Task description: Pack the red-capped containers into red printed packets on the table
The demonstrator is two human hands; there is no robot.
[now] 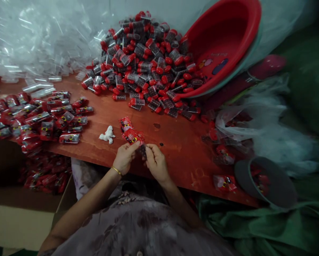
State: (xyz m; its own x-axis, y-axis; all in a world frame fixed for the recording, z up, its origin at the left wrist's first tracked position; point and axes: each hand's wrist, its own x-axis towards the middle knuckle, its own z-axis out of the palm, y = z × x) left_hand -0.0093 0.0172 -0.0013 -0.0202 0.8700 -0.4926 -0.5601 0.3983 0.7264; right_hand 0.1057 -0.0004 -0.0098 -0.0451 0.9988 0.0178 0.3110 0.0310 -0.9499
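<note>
My left hand (125,156), with a gold bangle at the wrist, is closed in a pinch near the table's front edge. Facing it, my right hand (157,164) is closed too, thumb and fingertips together. Between them is a small clear plastic container (141,150) with dark contents, partly covered by the fingers. Just beyond my left fingertips lie red printed packets (130,134), overlapping one another; whether the left fingers also touch one, I cannot tell. A crumpled white lump (107,134) sits on the table left of the packets.
A heap of red-capped clear containers (140,65) covers the back of the red-brown table (180,149), against a tilted red basin (228,39). Clear tubes (42,42) fill the back left. Red wrapped pieces (46,129) pile at left, above a filled box. A grey bin (271,185) stands right.
</note>
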